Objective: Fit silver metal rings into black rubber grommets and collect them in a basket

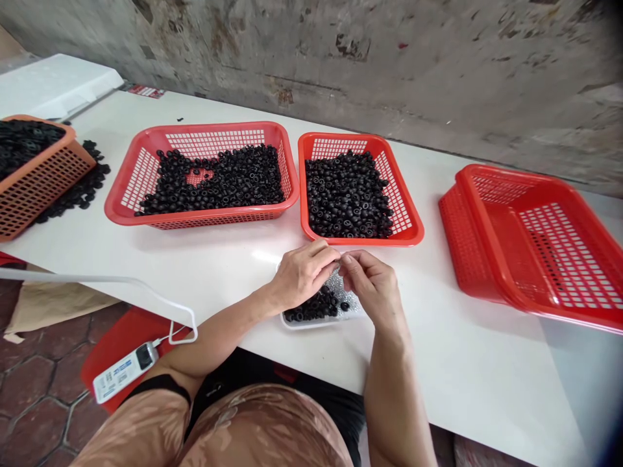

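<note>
My left hand [302,274] and my right hand [374,285] meet with fingertips pinched together above a small, shallow clear tray [311,325]. Whatever lies between the fingertips is too small and covered to make out. In the tray, small black ring-like parts [314,306] gather on the left, and tiny clear or silvery pieces [335,280] lie towards the right, partly behind my hands. Just beyond my fingers stands a red basket [363,242] holding many black ring-like parts [345,194].
A wider red basket [209,217] with more black parts stands left of centre. At the far left, an orange basket [43,185] sits beside spilled black pieces [80,188]. Stacked red baskets [491,259] are on the right. A white power bank [124,373] with a cable lies lower left.
</note>
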A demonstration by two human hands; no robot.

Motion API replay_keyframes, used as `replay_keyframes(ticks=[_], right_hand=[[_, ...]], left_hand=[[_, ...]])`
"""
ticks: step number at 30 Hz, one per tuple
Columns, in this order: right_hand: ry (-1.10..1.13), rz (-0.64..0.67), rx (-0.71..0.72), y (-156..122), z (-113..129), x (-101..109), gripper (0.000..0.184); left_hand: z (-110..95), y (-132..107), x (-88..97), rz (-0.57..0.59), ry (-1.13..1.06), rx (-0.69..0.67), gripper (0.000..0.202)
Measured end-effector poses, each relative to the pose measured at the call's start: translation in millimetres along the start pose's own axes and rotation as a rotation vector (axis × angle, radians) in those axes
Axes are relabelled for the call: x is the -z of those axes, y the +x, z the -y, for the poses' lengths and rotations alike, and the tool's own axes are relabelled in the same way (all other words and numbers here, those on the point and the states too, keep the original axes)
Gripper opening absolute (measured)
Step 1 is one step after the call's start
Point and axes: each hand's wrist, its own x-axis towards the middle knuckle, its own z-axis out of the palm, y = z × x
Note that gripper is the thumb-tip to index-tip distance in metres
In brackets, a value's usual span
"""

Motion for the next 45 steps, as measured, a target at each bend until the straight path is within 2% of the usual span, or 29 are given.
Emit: replay_keyframes(ticks=[4, 7, 12, 18, 23, 29, 32, 36, 39, 42, 45], right_hand=[[0.071, -0.06, 0.062, 1, 3, -3, 0.028], [0.125, -0.105, 0.109, 3, 4, -4, 0.021], [0.131, -0.13, 0.123, 4, -1, 1, 0.028], [-0.076, -0.048, 0.107, 2, -1, 6, 0.044], [-0.12, 0.039, 0.176, 1, -1, 1, 0.038], [-0.117, -0.065, 0.229, 4, -8, -3, 0.019], [-0.111, -0.094, 0.225, 5, -9, -1, 0.018], [-0.101, -0.064, 0.21, 4, -9, 1, 0.02], [-0.076, -0.032, 0.199, 4, -8, 0, 0.021], [-0.052, 0.008, 0.189, 3, -6, -1, 0.022], [-0.035, 0.034, 0.186, 3, -4, -1, 0.024]], left_hand=[[-2, 1, 2.2, -0.004, -0.087, 0.023, 0.016], [-1, 5, 5.1, 0.015, -0.225, 0.1, 0.012], [3, 8, 6.5, 0.03, -0.386, 0.21, 0.008], [2, 5, 4.4, -0.023, -0.292, 0.108, 0.007], [2, 5, 3.0, -0.057, -0.259, 0.044, 0.008], [3, 8, 5.9, -0.074, -0.319, 0.165, 0.015], [3, 8, 6.8, -0.053, -0.348, 0.212, 0.018], [3, 6, 4.2, -0.062, -0.392, 0.233, 0.009], [3, 5, 2.8, -0.071, -0.345, 0.188, 0.019], [2, 5, 3.4, -0.093, -0.287, 0.081, 0.011], [3, 6, 3.5, -0.141, -0.256, 0.029, 0.008]])
